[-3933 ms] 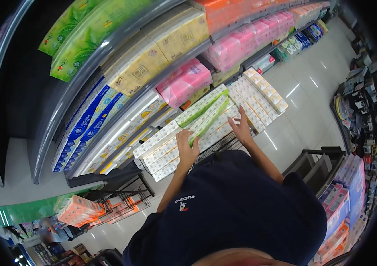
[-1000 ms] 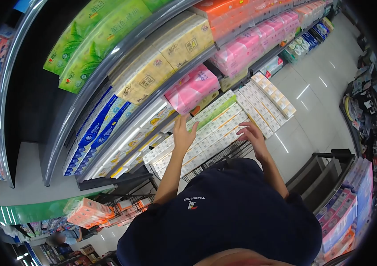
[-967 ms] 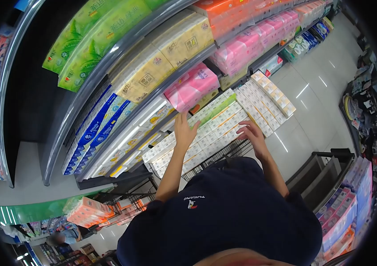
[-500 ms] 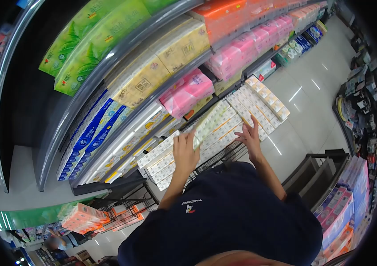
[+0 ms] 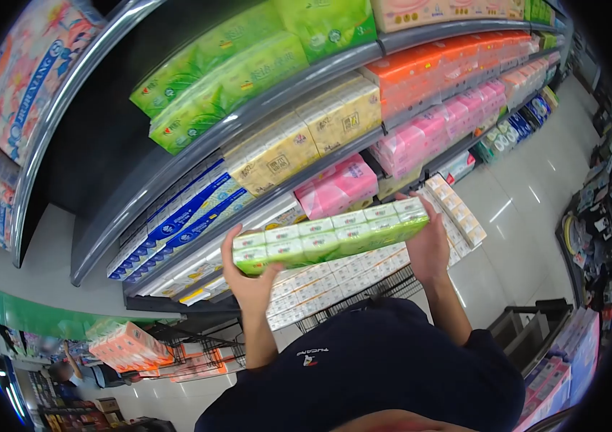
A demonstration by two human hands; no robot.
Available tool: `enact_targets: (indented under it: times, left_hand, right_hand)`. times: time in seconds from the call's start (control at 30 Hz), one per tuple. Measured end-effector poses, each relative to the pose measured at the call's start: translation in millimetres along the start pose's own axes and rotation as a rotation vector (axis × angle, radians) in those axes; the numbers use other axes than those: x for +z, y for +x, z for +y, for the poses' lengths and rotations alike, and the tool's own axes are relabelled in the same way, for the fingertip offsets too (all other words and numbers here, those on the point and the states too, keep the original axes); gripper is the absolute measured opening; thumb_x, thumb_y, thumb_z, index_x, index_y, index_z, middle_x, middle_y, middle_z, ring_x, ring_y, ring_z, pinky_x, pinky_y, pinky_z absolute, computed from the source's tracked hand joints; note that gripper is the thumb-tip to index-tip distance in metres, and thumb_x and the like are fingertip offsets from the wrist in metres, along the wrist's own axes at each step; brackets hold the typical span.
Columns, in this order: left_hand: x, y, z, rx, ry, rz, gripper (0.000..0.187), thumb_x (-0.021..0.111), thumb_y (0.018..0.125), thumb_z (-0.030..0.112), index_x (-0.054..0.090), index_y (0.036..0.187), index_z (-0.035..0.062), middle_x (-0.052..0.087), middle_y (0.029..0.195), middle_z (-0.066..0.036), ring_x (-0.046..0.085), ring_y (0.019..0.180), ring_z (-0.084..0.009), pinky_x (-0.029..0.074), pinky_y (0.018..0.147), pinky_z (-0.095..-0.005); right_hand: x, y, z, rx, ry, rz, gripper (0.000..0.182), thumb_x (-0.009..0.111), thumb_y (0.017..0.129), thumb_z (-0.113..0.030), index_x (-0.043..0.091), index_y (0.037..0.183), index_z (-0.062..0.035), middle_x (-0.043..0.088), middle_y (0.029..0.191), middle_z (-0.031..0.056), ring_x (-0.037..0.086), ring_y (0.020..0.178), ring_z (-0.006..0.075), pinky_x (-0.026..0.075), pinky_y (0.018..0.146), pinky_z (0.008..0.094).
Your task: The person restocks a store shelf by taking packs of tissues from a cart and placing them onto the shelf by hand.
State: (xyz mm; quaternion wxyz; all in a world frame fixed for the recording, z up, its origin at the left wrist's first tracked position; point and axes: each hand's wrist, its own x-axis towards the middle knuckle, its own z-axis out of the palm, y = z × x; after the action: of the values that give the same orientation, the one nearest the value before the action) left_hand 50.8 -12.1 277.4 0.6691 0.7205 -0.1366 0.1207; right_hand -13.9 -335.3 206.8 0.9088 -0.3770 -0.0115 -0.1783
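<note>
A long green-and-white tissue multipack hangs in front of me above the white packs, lengthwise between my hands. My left hand grips its left end, with the thumb along the lower front edge and the fingers up the end. Against the right end my right hand is closed, its fingers reaching over the top corner. Below the multipack lie rows of small white patterned packs, partly hidden by it.
Shelves ahead carry green tissue packs, yellow packs, orange packs and pink packs. A black wire rack is close to my body. Tiled floor runs along the right. Another person is at lower left.
The green-and-white multipack has come up off the white packs and turned level. My right hand, open and apart from it before, now holds its right end. The view has shifted toward the upper shelves.
</note>
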Motion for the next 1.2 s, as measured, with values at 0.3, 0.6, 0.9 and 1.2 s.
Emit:
enact_targets:
  times: [0.3, 0.6, 0.9, 1.2]
  left_hand:
    - [-50, 127, 85, 0.795, -0.133, 0.407, 0.083, 0.079, 0.096, 0.044, 0.040, 0.156, 0.0004, 0.060, 0.132, -0.014, 0.064, 0.122, -0.0258, 0.055, 0.107, -0.0446]
    - [-44, 280, 80, 0.604, 0.193, 0.481, 0.072, 0.087, 0.092, 0.034, 0.052, 0.147, 0.0020, 0.065, 0.126, -0.012, 0.063, 0.116, -0.0190, 0.049, 0.103, -0.0330]
    - [-40, 295, 75, 0.293, 0.356, 0.293, 0.087, 0.100, 0.074, 0.035, 0.056, 0.138, -0.0053, 0.073, 0.117, -0.015, 0.072, 0.102, -0.0231, 0.058, 0.090, -0.0373]
    - [-29, 303, 75, 0.277, 0.436, 0.343, 0.074, 0.100, 0.072, 0.037, 0.068, 0.126, -0.0024, 0.078, 0.114, -0.014, 0.075, 0.098, -0.0217, 0.058, 0.089, -0.0355]
  right_hand:
    - [18, -4, -1, -0.045, -0.010, -0.143, 0.068, 0.055, 0.109, -0.048, 0.038, 0.157, -0.0040, 0.045, 0.159, 0.0256, 0.054, 0.139, 0.0371, 0.041, 0.119, 0.0521]
    - [-6, -43, 26, 0.218, 0.072, -0.074, 0.056, 0.050, 0.112, -0.042, 0.042, 0.152, -0.0041, 0.057, 0.145, 0.0249, 0.067, 0.113, 0.0302, 0.051, 0.103, 0.0417]
    - [-20, -39, 23, 0.168, 0.053, -0.034, 0.053, 0.046, 0.112, -0.043, 0.045, 0.149, -0.0047, 0.062, 0.135, 0.0218, 0.066, 0.106, 0.0288, 0.048, 0.102, 0.0414]
    - [-28, -45, 24, 0.162, 0.057, -0.035, 0.049, 0.045, 0.113, -0.042, 0.051, 0.143, -0.0034, 0.065, 0.128, 0.0210, 0.067, 0.102, 0.0278, 0.049, 0.100, 0.0408]
